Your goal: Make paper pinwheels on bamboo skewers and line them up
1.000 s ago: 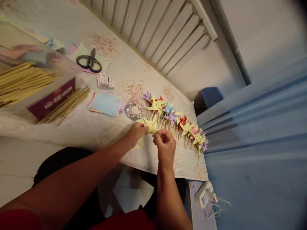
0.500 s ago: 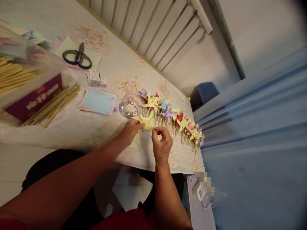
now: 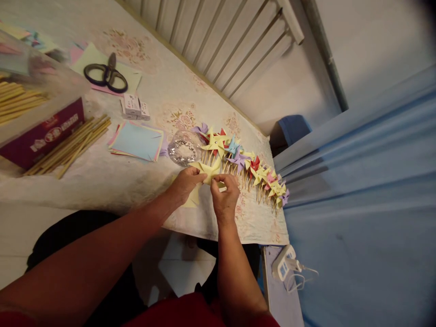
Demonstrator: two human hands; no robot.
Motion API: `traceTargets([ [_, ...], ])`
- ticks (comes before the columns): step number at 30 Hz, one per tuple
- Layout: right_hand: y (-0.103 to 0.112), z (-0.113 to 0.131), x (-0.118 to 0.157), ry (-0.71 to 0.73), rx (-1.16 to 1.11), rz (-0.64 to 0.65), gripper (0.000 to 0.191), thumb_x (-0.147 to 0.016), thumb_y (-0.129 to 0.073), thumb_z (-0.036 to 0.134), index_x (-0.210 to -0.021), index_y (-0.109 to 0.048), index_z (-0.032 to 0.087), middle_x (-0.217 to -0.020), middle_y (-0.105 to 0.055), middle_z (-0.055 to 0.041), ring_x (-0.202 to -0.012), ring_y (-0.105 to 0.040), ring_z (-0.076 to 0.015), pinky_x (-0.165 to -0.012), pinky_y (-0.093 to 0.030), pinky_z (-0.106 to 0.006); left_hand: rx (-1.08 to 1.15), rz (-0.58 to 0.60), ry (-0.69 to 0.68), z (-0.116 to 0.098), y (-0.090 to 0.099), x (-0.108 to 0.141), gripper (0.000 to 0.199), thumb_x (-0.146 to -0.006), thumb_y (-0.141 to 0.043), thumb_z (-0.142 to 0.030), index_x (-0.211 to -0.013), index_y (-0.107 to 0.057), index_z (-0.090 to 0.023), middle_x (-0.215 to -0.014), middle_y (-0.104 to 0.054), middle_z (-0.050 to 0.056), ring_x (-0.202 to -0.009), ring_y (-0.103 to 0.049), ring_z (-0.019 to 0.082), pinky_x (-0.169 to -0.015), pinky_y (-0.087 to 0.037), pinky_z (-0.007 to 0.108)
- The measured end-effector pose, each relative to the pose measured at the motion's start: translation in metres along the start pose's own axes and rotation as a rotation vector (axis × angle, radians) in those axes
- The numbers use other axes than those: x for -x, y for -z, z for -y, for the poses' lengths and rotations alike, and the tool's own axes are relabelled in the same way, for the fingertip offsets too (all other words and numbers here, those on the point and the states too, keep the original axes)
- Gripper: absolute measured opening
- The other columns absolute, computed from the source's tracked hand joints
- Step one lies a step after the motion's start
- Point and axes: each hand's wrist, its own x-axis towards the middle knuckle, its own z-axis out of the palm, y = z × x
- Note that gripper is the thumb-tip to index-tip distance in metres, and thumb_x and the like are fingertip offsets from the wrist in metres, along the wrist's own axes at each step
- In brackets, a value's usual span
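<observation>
A yellow paper pinwheel [image 3: 209, 168], its corners partly folded, is held up over the table between both hands. My left hand [image 3: 187, 184] pinches its left side between thumb and fingers. At its lower right edge my right hand [image 3: 225, 195] closes in a pinch on the paper; whether the fingertips also hold something small is hidden. Under the hands lies a flat yellow paper sheet [image 3: 191, 199]. Just beyond them sits a clear round dish [image 3: 184, 150] of small shiny metal pieces. Finished pinwheels on sticks [image 3: 239, 159] lie in a row to the right.
Blue-topped paper squares [image 3: 138, 141], small white boxes [image 3: 132, 107], black-handled scissors [image 3: 108, 75] and a bundle of sticks [image 3: 73, 145] lie on the left. A plastic box [image 3: 44, 131] holds more sticks. A blue curtain [image 3: 357, 195] hangs right; a white power strip [image 3: 284, 263] lies below.
My right hand has shifted slightly left and up, bringing its pinch in against the pinwheel's edge. My left hand keeps its hold. The view has shifted slightly.
</observation>
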Motion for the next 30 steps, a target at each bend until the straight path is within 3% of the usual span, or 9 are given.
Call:
traceTargets([
  [9,-0.011,-0.005,0.003,-0.049,-0.012,0.022,0.010,-0.085,-0.059,0.022,-0.076,-0.061,0.023,-0.083,-0.066,-0.0028,-0.088,-0.057,-0.0202,-0.088,-0.044,-0.034,-0.053,0.022,0.004,-0.012,-0.005,0.008,0.029,-0.059,-0.077,-0.032,-0.060,-0.052,-0.017,-0.056,-0.046,-0.006,-0.055,-0.041,0.008,-0.055,-0.032,0.023],
  [21,-0.019,-0.011,0.009,-0.034,-0.137,-0.072,0.013,-0.085,-0.064,0.021,-0.072,-0.063,0.021,-0.076,-0.063,0.0001,-0.080,-0.056,-0.0178,-0.080,-0.044,-0.031,-0.108,0.030,-0.063,-0.007,-0.002,0.005,0.022,-0.058,-0.066,-0.032,-0.057,-0.050,-0.018,-0.056,-0.043,-0.007,-0.054,-0.035,0.008,-0.054,-0.029,0.024],
  [30,-0.019,-0.012,0.010,-0.050,-0.196,-0.066,0.014,-0.087,-0.065,0.024,-0.073,-0.064,0.021,-0.076,-0.064,0.0002,-0.080,-0.058,-0.0173,-0.079,-0.045,-0.031,-0.115,0.040,-0.078,-0.006,-0.003,0.005,0.024,-0.058,-0.067,-0.034,-0.062,-0.049,-0.018,-0.060,-0.043,-0.006,-0.057,-0.036,0.009,-0.055,-0.028,0.024],
])
